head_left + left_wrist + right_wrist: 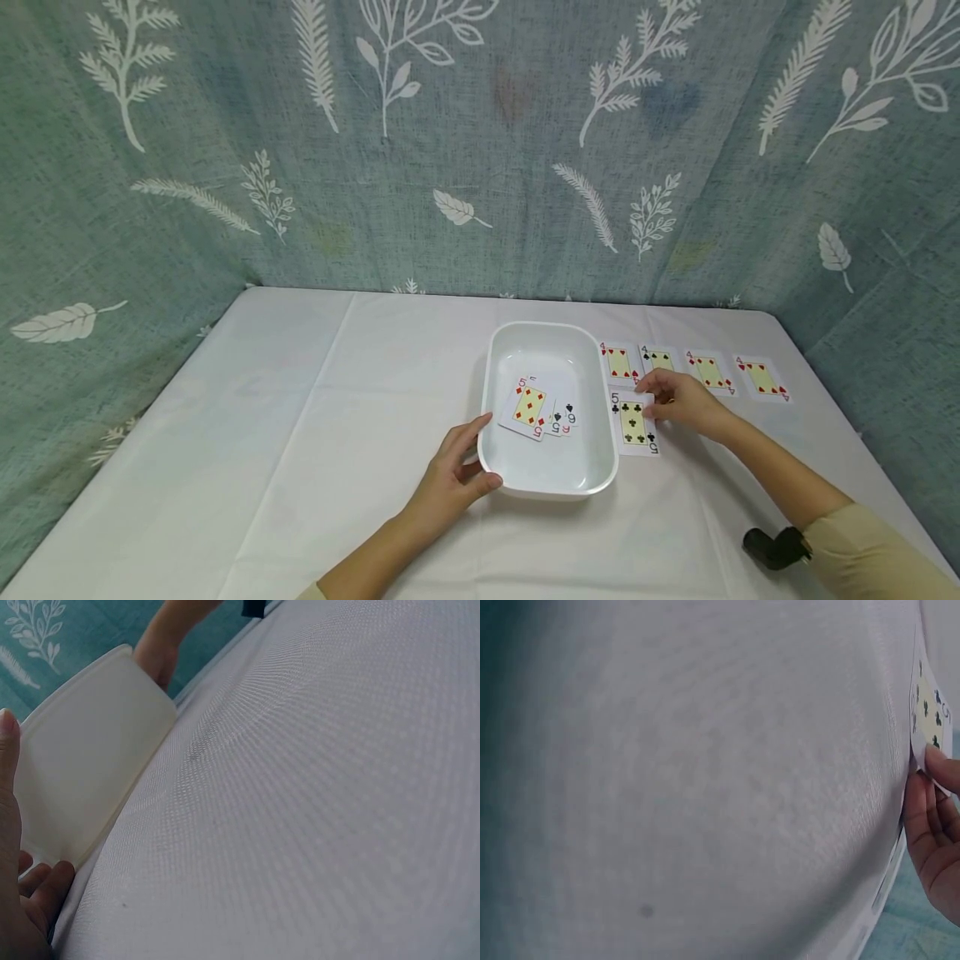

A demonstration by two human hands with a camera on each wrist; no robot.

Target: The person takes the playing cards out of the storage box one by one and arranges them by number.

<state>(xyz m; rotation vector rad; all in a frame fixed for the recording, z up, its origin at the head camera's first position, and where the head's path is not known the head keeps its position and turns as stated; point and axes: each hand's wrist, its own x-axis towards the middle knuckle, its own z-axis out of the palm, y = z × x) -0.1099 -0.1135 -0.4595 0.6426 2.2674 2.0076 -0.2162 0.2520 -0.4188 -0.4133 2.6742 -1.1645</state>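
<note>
Head view: left hand [452, 473] has thumb and fingers gripping the glossy white, round-cornered tray [558, 468] at its near-left corner. Right hand [684, 402] is pinching a white rectangular five-of-clubs card [632, 425], just right of the tray. Overlapping white, yellow-centred playing cards [528, 406] lie inside the tray.
</note>
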